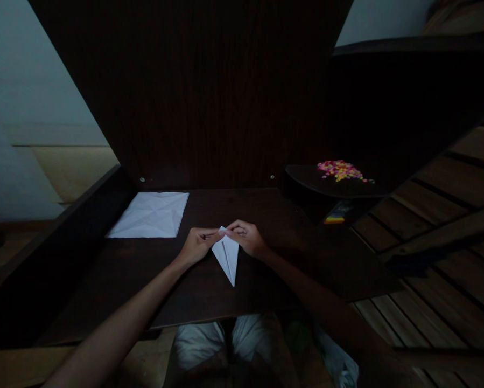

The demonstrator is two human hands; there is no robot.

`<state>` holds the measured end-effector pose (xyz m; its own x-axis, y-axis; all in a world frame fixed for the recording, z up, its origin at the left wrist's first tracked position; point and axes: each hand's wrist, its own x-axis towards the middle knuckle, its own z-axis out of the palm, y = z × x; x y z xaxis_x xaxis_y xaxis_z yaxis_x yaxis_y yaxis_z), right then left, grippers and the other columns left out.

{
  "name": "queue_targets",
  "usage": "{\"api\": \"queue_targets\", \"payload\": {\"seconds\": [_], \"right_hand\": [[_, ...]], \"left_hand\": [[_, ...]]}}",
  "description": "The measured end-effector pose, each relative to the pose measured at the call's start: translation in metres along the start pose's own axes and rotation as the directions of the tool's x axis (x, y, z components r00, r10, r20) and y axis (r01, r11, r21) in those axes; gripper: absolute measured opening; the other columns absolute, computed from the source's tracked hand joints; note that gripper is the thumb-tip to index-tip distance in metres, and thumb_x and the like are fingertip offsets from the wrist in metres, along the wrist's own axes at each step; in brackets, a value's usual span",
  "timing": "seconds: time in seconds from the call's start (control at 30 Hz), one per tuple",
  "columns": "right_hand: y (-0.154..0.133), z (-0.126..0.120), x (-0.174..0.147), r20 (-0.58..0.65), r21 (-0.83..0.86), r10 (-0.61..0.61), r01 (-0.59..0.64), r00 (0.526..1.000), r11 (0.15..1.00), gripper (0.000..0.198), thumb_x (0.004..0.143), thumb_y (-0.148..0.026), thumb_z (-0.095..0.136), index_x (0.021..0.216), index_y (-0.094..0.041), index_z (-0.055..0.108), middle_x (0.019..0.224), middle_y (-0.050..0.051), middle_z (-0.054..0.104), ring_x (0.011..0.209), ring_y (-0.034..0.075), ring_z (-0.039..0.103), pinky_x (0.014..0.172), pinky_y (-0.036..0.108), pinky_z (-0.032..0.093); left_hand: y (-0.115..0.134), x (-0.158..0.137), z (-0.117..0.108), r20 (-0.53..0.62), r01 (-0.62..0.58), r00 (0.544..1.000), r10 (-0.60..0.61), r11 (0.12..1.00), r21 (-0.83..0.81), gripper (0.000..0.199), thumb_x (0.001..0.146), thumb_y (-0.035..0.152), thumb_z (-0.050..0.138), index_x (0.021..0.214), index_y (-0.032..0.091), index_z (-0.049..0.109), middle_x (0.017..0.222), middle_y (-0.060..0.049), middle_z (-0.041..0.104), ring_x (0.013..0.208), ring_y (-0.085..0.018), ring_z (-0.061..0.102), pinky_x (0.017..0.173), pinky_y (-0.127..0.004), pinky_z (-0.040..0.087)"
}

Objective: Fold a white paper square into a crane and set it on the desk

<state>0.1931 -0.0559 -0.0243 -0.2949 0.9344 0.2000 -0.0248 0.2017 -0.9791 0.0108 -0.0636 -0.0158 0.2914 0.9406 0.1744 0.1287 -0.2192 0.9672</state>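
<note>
A piece of white paper [227,257], folded into a narrow kite shape, is held over the dark desk with its long point toward me. A crease or slit runs down its middle. My left hand [200,242] pinches the far end from the left, thumb on top. From the right, my right hand [246,237] pinches the same far end, and the two thumbs nearly meet near its tip. The fingers under the paper are partly hidden.
Creased white square sheets [151,214] lie at the desk's back left. On a small curved shelf [306,180] at right sits a pile of colourful small pieces [341,170]. A yellow-edged item [334,220] is below it. A raised side panel [64,237] borders the desk's left.
</note>
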Motion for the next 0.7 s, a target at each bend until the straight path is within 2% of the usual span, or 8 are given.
{"api": "queue_targets", "payload": {"seconds": [0.17,0.3,0.4,0.43,0.5,0.6,0.7], "right_hand": [[-0.0023,0.0030,0.0001,-0.015,0.000,-0.030,0.030,0.999,1.000,0.031,0.075,-0.048,0.068,0.079,-0.018,0.060,0.065,-0.001,0.062,0.059,0.013,0.057,0.054,0.023,0.041],[-0.0037,0.0028,0.0005,-0.075,-0.007,-0.038,0.038,0.996,0.999,0.032,0.074,-0.049,0.067,0.080,-0.018,0.059,0.062,-0.002,0.061,0.053,0.012,0.055,0.049,0.023,0.042],[-0.0040,0.0009,0.0010,-0.141,-0.039,-0.049,0.043,0.989,0.998,0.033,0.071,-0.049,0.069,0.076,-0.018,0.059,0.059,-0.001,0.060,0.050,0.013,0.055,0.045,0.023,0.041],[-0.0039,0.0003,0.0013,-0.168,-0.046,-0.055,0.047,0.984,0.998,0.033,0.070,-0.049,0.070,0.074,-0.018,0.059,0.059,0.000,0.060,0.050,0.013,0.055,0.044,0.023,0.041],[-0.0037,-0.0005,0.0018,-0.211,-0.042,-0.050,0.042,0.976,0.998,0.034,0.069,-0.050,0.070,0.074,-0.018,0.059,0.057,0.000,0.060,0.047,0.013,0.054,0.041,0.023,0.040],[-0.0032,-0.0006,0.0026,-0.257,-0.023,-0.029,0.024,0.966,0.999,0.036,0.068,-0.053,0.070,0.075,-0.019,0.058,0.054,-0.001,0.058,0.042,0.012,0.052,0.034,0.022,0.037],[-0.0028,0.0001,0.0027,-0.257,-0.017,-0.018,0.014,0.966,1.000,0.036,0.068,-0.052,0.071,0.075,-0.019,0.058,0.054,-0.002,0.058,0.041,0.012,0.051,0.033,0.021,0.038]], "left_hand": [[0.0038,-0.0006,0.0011,-0.009,0.019,1.000,-0.020,0.999,-0.028,0.038,0.077,0.046,0.068,0.098,0.015,0.075,0.092,-0.006,0.075,0.075,-0.021,0.068,0.066,-0.027,0.051],[0.0024,0.0037,0.0016,-0.063,0.071,0.995,-0.077,0.992,-0.100,0.053,0.073,0.062,0.064,0.084,0.012,0.076,0.075,-0.007,0.074,0.065,-0.019,0.065,0.057,-0.025,0.050],[0.0008,0.0062,0.0007,0.045,0.198,0.980,-0.194,0.935,-0.294,0.074,0.078,0.074,0.045,0.096,0.008,0.072,0.072,-0.010,0.071,0.057,-0.018,0.064,0.048,-0.026,0.049],[0.0011,0.0062,0.0005,0.090,0.227,0.974,-0.209,0.909,-0.351,0.074,0.079,0.073,0.045,0.103,0.007,0.069,0.074,-0.011,0.071,0.057,-0.019,0.065,0.047,-0.027,0.050],[0.0030,0.0052,0.0004,0.125,0.233,0.972,-0.199,0.887,-0.398,0.067,0.075,0.064,0.061,0.113,0.009,0.064,0.080,-0.010,0.071,0.063,-0.020,0.066,0.051,-0.028,0.053],[0.0065,0.0026,0.0019,0.119,0.236,0.971,-0.207,0.907,-0.350,0.070,0.064,0.042,0.080,0.122,0.011,0.057,0.084,-0.008,0.072,0.070,-0.020,0.068,0.057,-0.028,0.055],[0.0076,0.0014,0.0044,0.118,0.268,0.963,-0.243,0.918,-0.293,0.071,0.060,0.036,0.083,0.121,0.011,0.056,0.085,-0.008,0.073,0.071,-0.020,0.069,0.060,-0.029,0.055]]}}
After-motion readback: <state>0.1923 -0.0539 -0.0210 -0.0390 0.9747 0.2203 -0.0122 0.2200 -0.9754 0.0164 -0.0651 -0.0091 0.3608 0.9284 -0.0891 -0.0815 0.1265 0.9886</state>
